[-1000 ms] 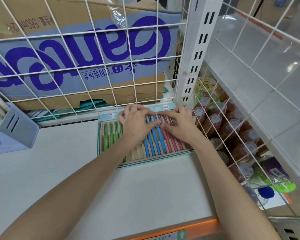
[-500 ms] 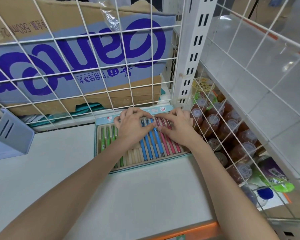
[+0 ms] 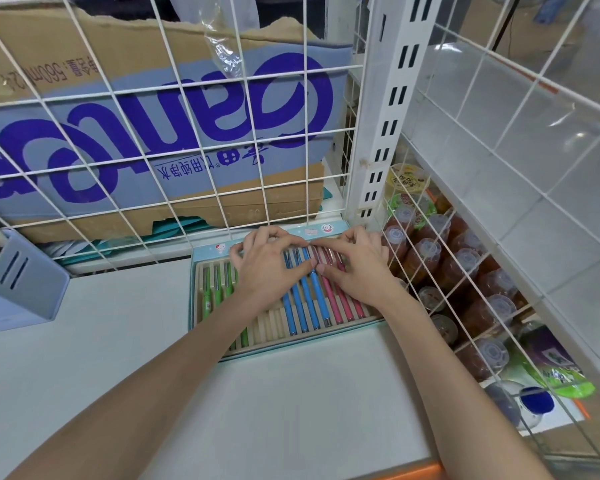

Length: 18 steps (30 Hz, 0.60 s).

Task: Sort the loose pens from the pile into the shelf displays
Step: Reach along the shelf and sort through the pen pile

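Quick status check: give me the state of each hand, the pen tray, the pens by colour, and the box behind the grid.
left hand: fingers curled, resting on the pens
right hand: fingers curled, resting on the pink pens
pen tray: flat on the shelf, some slots bare
green pens: lying in left slots
blue pens: lying in middle slots
pink pens: lying in right slots
cardboard box: upside down, edges torn

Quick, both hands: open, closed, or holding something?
Left hand: open, fingers lying on the pens in the pen tray, no grip.
Right hand: open, fingers resting on the pink pens, no grip.
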Each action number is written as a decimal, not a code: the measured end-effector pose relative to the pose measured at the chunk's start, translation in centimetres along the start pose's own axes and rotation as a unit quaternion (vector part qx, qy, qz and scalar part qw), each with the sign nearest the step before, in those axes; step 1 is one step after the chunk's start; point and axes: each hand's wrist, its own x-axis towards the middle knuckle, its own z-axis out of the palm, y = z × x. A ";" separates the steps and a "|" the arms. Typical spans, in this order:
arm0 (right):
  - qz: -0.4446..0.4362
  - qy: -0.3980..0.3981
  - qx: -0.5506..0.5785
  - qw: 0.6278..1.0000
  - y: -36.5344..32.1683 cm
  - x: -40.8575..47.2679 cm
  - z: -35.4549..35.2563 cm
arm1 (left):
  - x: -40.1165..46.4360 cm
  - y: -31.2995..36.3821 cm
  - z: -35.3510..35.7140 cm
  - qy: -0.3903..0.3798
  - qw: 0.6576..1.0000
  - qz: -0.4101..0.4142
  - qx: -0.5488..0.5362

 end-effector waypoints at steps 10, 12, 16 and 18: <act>-0.005 -0.002 -0.022 1.000 -0.2 -0.1 -0.1 | 0.0 -0.3 0.3 0.002 1.000 0.007 0.003; -0.005 -0.005 -0.023 1.000 -0.2 -0.1 -0.1 | 0.0 -0.4 0.4 0.007 1.000 0.007 0.011; -0.005 -0.010 -0.027 1.000 -0.3 -0.1 -0.1 | 0.0 -0.4 0.5 0.006 1.000 0.005 0.018; -0.004 -0.013 -0.029 0.999 -0.4 -0.1 -0.2 | 0.2 -0.2 0.3 -0.004 1.000 0.001 0.022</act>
